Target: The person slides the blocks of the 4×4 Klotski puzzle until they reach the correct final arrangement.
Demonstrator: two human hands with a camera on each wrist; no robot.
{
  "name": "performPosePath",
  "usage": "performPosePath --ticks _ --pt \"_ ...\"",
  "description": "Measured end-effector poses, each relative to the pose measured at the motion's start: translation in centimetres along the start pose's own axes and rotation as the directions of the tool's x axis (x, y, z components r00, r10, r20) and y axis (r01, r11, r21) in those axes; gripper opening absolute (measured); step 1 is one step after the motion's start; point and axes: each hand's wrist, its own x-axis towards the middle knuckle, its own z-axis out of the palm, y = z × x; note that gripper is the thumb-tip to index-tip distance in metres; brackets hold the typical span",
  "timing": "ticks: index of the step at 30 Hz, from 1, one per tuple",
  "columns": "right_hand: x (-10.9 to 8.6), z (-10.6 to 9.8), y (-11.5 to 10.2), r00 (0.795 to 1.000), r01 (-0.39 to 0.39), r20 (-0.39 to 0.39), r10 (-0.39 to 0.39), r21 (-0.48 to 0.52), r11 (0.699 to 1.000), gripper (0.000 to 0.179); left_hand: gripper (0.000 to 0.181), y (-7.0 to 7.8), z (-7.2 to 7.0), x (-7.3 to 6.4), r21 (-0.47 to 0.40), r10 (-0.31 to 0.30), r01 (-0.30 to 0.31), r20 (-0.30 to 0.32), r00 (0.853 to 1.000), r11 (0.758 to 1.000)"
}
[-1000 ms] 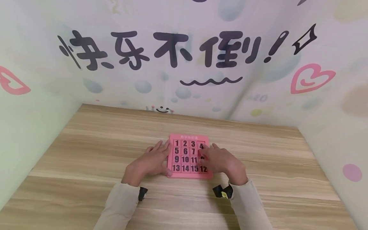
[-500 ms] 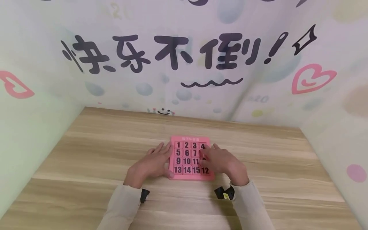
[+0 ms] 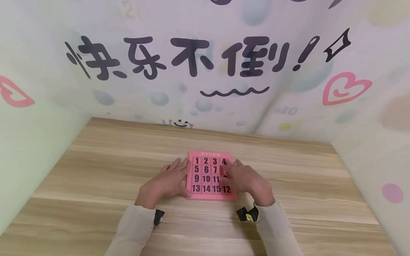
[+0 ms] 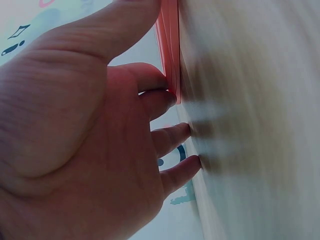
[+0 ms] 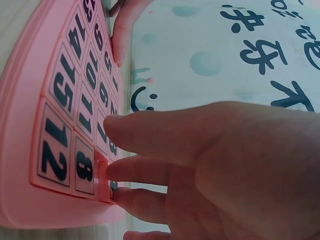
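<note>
A pink number sliding puzzle [image 3: 211, 196] lies flat on the wooden table. My left hand [image 3: 168, 181] rests along its left side; in the left wrist view, thumb and nearest fingertips touch the pink edge and two other fingertips touch the table. Over the right column is my right hand [image 3: 248, 179], its fingertips on or just above the tiles. Tile 4 [image 3: 223, 161] is partly covered at top right, and tile 12 [image 3: 226, 189] shows at bottom right. In the right wrist view, tile 8 [image 5: 84, 166] sits beside 12, with a gap between 8 and the partly hidden 4.
The wooden table [image 3: 96, 170] extends around the puzzle. Behind it stands a printed white backdrop [image 3: 141, 103] with large dark characters, and pale panels close off both sides. Black straps [image 3: 248, 214] sit at the wrists.
The 4 tile moved slightly up within the right column. Both hands keep almost the same place on the puzzle; the head view shifted a little.
</note>
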Motion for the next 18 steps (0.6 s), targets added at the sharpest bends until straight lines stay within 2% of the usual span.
performPosePath --ticks 18 --pt "0.04 0.15 0.11 1.000 -0.007 0.009 0.007 0.019 1.000 0.062 0.103 0.20 -0.06 -0.12 -0.009 -0.010 0.010 -0.005 1.000 1.000"
